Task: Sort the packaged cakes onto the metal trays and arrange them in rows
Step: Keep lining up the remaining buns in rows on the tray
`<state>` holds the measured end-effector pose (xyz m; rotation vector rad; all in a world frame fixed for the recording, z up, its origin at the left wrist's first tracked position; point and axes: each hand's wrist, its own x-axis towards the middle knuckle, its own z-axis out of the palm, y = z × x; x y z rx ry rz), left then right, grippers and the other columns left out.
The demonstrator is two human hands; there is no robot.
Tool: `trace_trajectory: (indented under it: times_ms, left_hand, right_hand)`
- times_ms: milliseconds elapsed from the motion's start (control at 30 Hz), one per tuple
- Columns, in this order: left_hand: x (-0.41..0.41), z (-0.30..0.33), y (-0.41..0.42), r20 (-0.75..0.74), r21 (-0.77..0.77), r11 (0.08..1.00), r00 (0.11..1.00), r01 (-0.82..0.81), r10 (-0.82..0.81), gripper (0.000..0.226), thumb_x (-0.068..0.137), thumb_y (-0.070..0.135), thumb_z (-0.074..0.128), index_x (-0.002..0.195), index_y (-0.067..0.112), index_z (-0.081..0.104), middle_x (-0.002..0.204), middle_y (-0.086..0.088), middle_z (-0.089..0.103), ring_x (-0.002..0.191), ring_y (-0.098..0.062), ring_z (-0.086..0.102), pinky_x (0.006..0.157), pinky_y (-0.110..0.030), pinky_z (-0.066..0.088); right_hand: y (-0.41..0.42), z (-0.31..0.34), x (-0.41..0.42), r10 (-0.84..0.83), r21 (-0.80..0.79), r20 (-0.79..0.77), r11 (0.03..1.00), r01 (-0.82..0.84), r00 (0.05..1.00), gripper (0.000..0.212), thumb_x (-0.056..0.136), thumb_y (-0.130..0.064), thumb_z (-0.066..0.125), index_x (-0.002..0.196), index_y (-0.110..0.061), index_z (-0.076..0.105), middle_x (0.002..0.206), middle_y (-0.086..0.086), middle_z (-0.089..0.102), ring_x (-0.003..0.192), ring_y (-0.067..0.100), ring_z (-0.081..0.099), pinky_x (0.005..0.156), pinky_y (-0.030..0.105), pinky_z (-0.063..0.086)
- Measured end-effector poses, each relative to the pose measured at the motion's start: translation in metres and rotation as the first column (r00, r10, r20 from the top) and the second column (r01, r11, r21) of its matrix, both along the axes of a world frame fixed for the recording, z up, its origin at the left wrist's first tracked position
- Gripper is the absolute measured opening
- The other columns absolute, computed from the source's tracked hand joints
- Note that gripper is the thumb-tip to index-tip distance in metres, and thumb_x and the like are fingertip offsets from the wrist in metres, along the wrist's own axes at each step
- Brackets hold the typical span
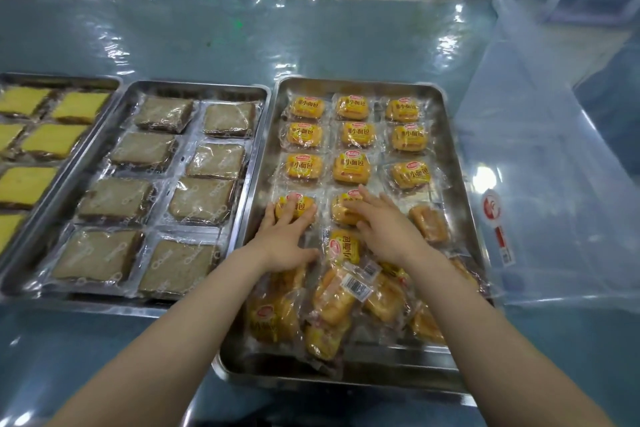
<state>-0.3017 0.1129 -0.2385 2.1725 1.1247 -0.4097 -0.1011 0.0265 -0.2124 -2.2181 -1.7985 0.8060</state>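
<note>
We note three metal trays side by side on the table (311,38), which is covered with clear plastic sheeting. The right tray (349,84) holds small orange-yellow packaged cakes: three tidy rows of three (351,139) stand at its far end, and a fourth row is partly formed below them. The left hand (284,236) lies flat, fingers spread wide, on the leftmost packet of the fourth row (298,208), pressing it against the tray floor. The right hand (384,222) lies with fingers extended on the middle packet of the same row (343,211); we cannot tell whether the thumb curls under it. A single packet (428,222) lies tilted at the right end of that row. A loose heap of unsorted packets (332,305) fills the near end of the tray, some upside down with barcode labels showing. The middle tray (194,85) carries brown packaged cakes (152,149) in two columns of four. The left tray (62,77), partly out of frame, carries yellow packaged cakes (52,140) in rows. A clear plastic storage bin (554,149) stands just beside the right tray.
</note>
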Motion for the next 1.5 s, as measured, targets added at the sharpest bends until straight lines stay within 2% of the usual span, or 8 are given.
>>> trace_trajectory:
  times_ms: [100, 267, 433, 667, 833, 967, 1133, 1500]
  left_hand:
    - [-0.003, -0.002, -0.005, 0.043, 0.092, 0.996, 0.999, 0.0, -0.004, 0.086, 0.085, 0.058, 0.049, 0.143, 0.047, -0.014, 0.15, 0.01, -0.028, 0.136, -0.031, -0.029, 0.113, -0.052, -0.004]
    - [-0.012, -0.005, -0.013, 0.124, 0.198, 0.978, 0.991, -0.067, 0.043, 0.08, 0.09, 0.043, 0.049, 0.148, 0.037, -0.007, 0.154, 0.007, -0.02, 0.137, -0.016, -0.025, 0.113, -0.044, -0.005]
    - [-0.009, 0.008, -0.014, 0.267, 0.172, 0.969, 0.955, -0.179, 0.129, 0.075, 0.092, 0.036, 0.051, 0.151, 0.029, 0.004, 0.156, 0.007, -0.015, 0.141, -0.013, -0.019, 0.114, -0.04, 0.0]
    - [0.019, 0.057, -0.03, 0.592, 0.019, 0.982, 0.794, -0.188, 0.14, 0.055, 0.09, 0.029, 0.06, 0.14, 0.036, 0.038, 0.146, 0.015, 0.036, 0.131, -0.001, 0.03, 0.106, -0.028, 0.025]
    - [0.04, 0.082, -0.043, 0.666, -0.197, 0.959, 0.69, -0.203, 0.283, 0.022, 0.082, 0.021, 0.071, 0.102, 0.029, 0.066, 0.098, 0.01, 0.069, 0.091, -0.008, 0.065, 0.086, -0.037, 0.054]
    - [0.044, 0.081, -0.042, 0.66, -0.196, 0.899, 0.625, -0.391, 0.416, 0.017, 0.076, 0.021, 0.076, 0.082, 0.011, 0.063, 0.083, -0.001, 0.07, 0.079, -0.018, 0.067, 0.075, -0.039, 0.056]
    - [0.048, 0.075, -0.042, 0.656, -0.352, 0.864, 0.564, -0.36, 0.502, 0.015, 0.081, 0.021, 0.071, 0.075, 0.01, 0.065, 0.072, -0.006, 0.069, 0.063, -0.014, 0.062, 0.064, -0.029, 0.052]
    - [0.054, 0.068, -0.033, 0.506, -0.761, 0.611, 0.389, -0.219, 0.77, 0.009, 0.086, 0.0, 0.058, 0.087, 0.006, 0.066, 0.068, -0.006, 0.061, 0.051, -0.009, 0.055, 0.052, -0.022, 0.052]
  right_hand:
    - [-0.024, 0.003, 0.019, -0.338, 0.265, 0.063, 0.913, 0.31, 0.939, 0.031, 0.091, -0.02, 0.056, 0.121, -0.028, 0.057, 0.135, -0.003, 0.048, 0.119, 0.023, 0.048, 0.093, 0.038, 0.044]
    - [-0.054, -0.002, 0.042, -0.485, 0.064, 0.219, 0.873, 0.484, 0.847, 0.051, 0.084, -0.037, 0.067, 0.125, -0.021, 0.043, 0.13, 0.009, 0.044, 0.112, 0.03, 0.048, 0.084, 0.041, 0.047]
    - [-0.05, 0.002, 0.034, -0.591, 0.127, -0.208, 0.774, 0.621, 0.779, 0.045, 0.083, -0.023, 0.069, 0.121, -0.029, 0.046, 0.113, -0.011, 0.056, 0.09, 0.012, 0.058, 0.071, 0.032, 0.051]
    - [-0.043, 0.021, 0.017, -0.402, -0.086, -0.844, 0.755, 0.65, 0.355, 0.033, 0.091, 0.005, 0.045, 0.092, -0.02, 0.066, 0.081, -0.002, 0.072, 0.07, 0.019, 0.064, 0.064, 0.034, 0.054]
    - [-0.043, 0.031, 0.009, -0.333, -0.094, -0.879, 0.823, 0.56, 0.342, 0.039, 0.096, -0.007, 0.044, 0.076, -0.023, 0.074, 0.076, 0.001, 0.072, 0.067, 0.019, 0.067, 0.057, 0.034, 0.054]
    - [-0.05, 0.033, 0.008, -0.357, -0.186, -0.919, 0.765, 0.617, 0.166, 0.042, 0.085, -0.049, 0.054, 0.106, -0.016, 0.068, 0.099, 0.007, 0.073, 0.087, 0.028, 0.071, 0.069, 0.036, 0.057]
    - [-0.059, 0.033, 0.009, -0.363, -0.13, -0.906, 0.728, 0.674, 0.217, 0.019, 0.087, -0.013, 0.065, 0.106, -0.012, 0.066, 0.1, 0.01, 0.071, 0.088, 0.023, 0.071, 0.069, 0.031, 0.057]
    - [-0.051, 0.034, 0.015, -0.368, -0.173, -0.925, 0.623, 0.763, 0.091, 0.03, 0.086, -0.033, 0.064, 0.107, -0.012, 0.063, 0.1, 0.008, 0.072, 0.091, 0.026, 0.07, 0.076, 0.04, 0.057]
